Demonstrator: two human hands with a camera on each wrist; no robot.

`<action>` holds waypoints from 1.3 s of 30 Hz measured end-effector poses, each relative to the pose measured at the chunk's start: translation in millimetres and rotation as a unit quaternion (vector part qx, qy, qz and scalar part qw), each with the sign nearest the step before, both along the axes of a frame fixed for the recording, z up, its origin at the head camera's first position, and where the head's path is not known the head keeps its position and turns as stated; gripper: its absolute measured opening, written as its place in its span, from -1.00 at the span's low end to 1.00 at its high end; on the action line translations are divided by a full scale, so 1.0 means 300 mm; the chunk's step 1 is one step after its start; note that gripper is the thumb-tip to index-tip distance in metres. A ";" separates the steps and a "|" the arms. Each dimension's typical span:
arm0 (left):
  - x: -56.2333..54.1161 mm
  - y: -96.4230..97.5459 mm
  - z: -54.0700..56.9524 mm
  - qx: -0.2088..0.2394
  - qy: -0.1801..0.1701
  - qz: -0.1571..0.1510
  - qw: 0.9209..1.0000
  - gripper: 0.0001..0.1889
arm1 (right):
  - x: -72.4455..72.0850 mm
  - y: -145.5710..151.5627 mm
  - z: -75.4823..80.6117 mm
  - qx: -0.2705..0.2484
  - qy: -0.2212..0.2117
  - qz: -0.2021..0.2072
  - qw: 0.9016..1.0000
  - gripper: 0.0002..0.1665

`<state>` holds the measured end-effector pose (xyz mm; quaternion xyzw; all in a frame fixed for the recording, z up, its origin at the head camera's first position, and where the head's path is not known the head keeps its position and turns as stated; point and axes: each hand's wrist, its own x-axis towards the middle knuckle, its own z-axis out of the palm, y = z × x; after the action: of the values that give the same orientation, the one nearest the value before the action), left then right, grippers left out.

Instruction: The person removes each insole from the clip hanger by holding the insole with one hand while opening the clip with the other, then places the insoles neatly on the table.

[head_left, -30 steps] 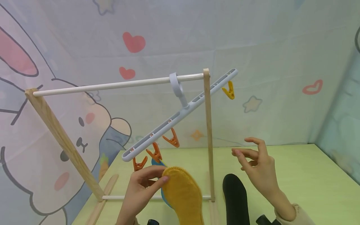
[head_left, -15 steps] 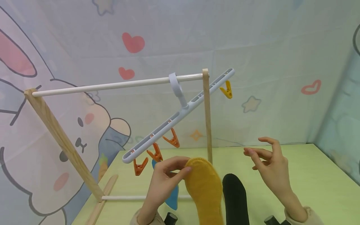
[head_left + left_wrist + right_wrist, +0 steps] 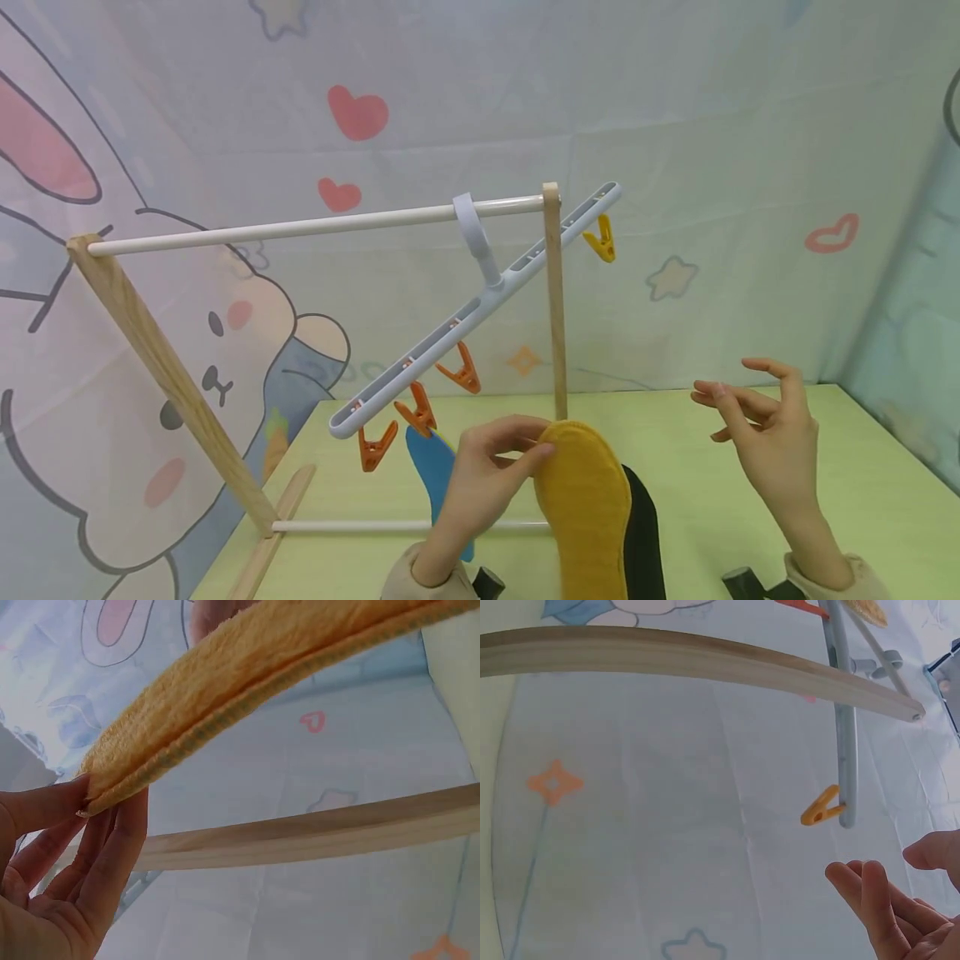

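My left hand (image 3: 491, 479) pinches the rounded top end of a yellow insole (image 3: 588, 508) between thumb and fingers, so it hangs downward. In the left wrist view the insole (image 3: 202, 712) shows a fuzzy face and a stitched edge. Partly behind it in the head view is a black insole (image 3: 645, 533). My right hand (image 3: 776, 446) is raised at the right with nothing in it, fingers loosely bent. A blue insole (image 3: 429, 458) hangs below an orange clip (image 3: 417, 408), partly hidden by my left hand.
A pale grey hanger (image 3: 420, 357) hooks over the white rod (image 3: 322, 226) of a wooden rack. It carries several clips, including a yellow clip (image 3: 602, 240) at its far end. The rack's right post (image 3: 557, 325) rises behind my left hand. A light green table (image 3: 862, 500) spreads underneath.
My left hand has carried the yellow insole rightward, away from the orange clips, until it overlaps the black insole. My right hand has drifted right. The hanger has swung slightly.
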<state>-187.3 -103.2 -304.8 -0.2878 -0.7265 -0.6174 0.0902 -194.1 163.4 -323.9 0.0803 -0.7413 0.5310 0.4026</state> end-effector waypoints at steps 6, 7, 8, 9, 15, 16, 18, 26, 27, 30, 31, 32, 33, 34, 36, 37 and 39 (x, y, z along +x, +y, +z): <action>-0.016 0.060 -0.013 0.011 -0.006 -0.013 1.000 -0.78 | 0.007 0.019 0.011 -0.022 -0.011 -0.011 1.000 -0.57; -0.018 0.071 -0.016 0.012 -0.008 -0.011 1.000 -0.78 | 0.008 0.019 0.011 -0.025 -0.013 -0.012 1.000 -0.57; -0.022 0.081 -0.019 0.012 -0.010 -0.010 1.000 -0.79 | 0.009 0.018 0.012 -0.027 -0.014 -0.012 0.999 -0.58; -0.025 0.091 -0.022 0.011 -0.011 -0.010 1.000 -0.79 | 0.010 0.018 0.012 -0.030 -0.014 -0.012 0.999 -0.58; -0.054 0.142 -0.055 0.003 0.007 -0.015 1.000 -0.81 | 0.012 0.015 0.010 -0.040 -0.019 -0.012 0.999 -0.58; -0.058 0.148 -0.060 0.002 0.009 -0.017 1.000 -0.81 | 0.011 0.015 0.008 -0.039 -0.019 -0.012 0.999 -0.57; -0.064 0.157 -0.068 -0.004 0.009 -0.019 1.000 -0.81 | 0.011 0.013 0.006 -0.040 -0.017 -0.011 0.999 -0.57; -0.098 0.178 -0.096 -0.019 0.007 -0.017 1.000 -0.82 | 0.011 0.015 -0.002 -0.037 -0.020 -0.016 0.999 -0.57; -0.106 0.182 -0.103 -0.020 0.010 -0.013 1.000 -0.82 | 0.011 0.016 -0.003 -0.037 -0.019 -0.016 0.999 -0.57; -0.129 0.198 -0.126 -0.034 0.038 0.007 0.999 -0.82 | 0.011 0.017 -0.005 -0.037 -0.018 -0.018 0.999 -0.57; -0.134 0.203 -0.133 -0.038 0.044 0.013 0.998 -0.82 | 0.011 0.017 -0.006 -0.038 -0.018 -0.018 0.999 -0.56; -0.135 0.209 -0.136 -0.046 0.056 0.021 0.997 -0.82 | 0.011 0.018 -0.006 -0.038 -0.018 -0.017 0.999 -0.56; -0.136 0.214 -0.141 -0.054 0.065 0.027 0.996 -0.82 | 0.011 0.018 -0.007 -0.039 -0.018 -0.016 0.999 -0.57; -0.134 0.219 -0.144 -0.062 0.071 0.031 0.995 -0.82 | 0.011 0.017 -0.007 -0.039 -0.019 -0.016 0.999 -0.57; -0.127 0.228 -0.146 -0.074 0.081 0.035 0.993 -0.81 | 0.010 0.017 -0.009 -0.039 -0.020 -0.016 0.999 -0.56; -0.122 0.232 -0.146 -0.077 0.083 0.036 0.993 -0.79 | 0.010 0.017 -0.009 -0.038 -0.020 -0.017 0.999 -0.56; -0.118 0.241 -0.151 -0.086 0.093 0.039 0.991 -0.75 | 0.009 0.017 -0.011 -0.036 -0.021 -0.019 0.999 -0.56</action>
<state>-222.6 -30.9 -350.3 -0.3220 -0.7760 -0.5194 0.1560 -191.4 168.5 -327.2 0.0403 -0.7315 0.5513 0.3993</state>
